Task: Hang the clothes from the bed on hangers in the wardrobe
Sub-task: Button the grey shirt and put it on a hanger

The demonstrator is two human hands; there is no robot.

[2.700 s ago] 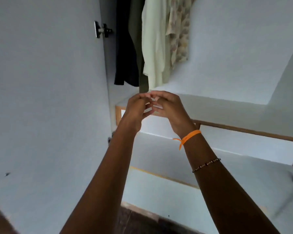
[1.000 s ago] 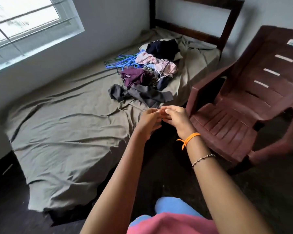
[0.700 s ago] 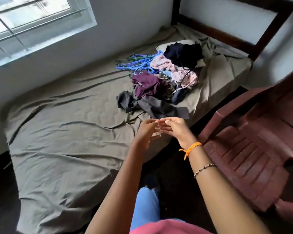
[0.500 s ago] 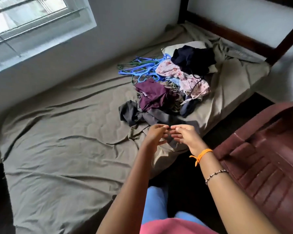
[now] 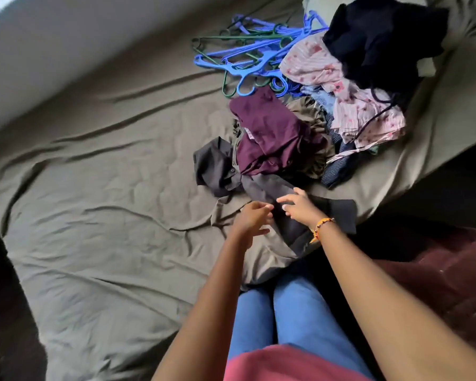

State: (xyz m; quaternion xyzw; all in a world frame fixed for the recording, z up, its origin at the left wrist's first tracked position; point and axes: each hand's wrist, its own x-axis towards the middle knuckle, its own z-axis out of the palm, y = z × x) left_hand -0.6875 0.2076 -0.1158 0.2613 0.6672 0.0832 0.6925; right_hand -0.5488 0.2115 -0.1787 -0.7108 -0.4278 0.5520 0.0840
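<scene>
A pile of clothes lies on the bed (image 5: 94,188), which is covered with an olive sheet. Nearest me is a dark grey garment (image 5: 259,185) that trails to the bed's edge. Behind it lie a maroon garment (image 5: 270,130), a pink floral one (image 5: 341,86) and a black one (image 5: 382,37). A heap of blue and green hangers (image 5: 245,56) rests beyond the pile. My left hand (image 5: 252,220) and my right hand (image 5: 300,207) hover just above the grey garment, fingers apart and holding nothing. The wardrobe is out of view.
A grey wall (image 5: 66,42) runs along the bed's far side. A dark red plastic chair (image 5: 451,270) stands at my right, close to the bed. Dark floor (image 5: 0,298) shows at the lower left. My legs in blue trousers (image 5: 286,312) touch the bed's edge.
I turned from the wardrobe to the bed and stepped up to it. My hands, fingertips together before, have parted and dropped over the grey garment.
</scene>
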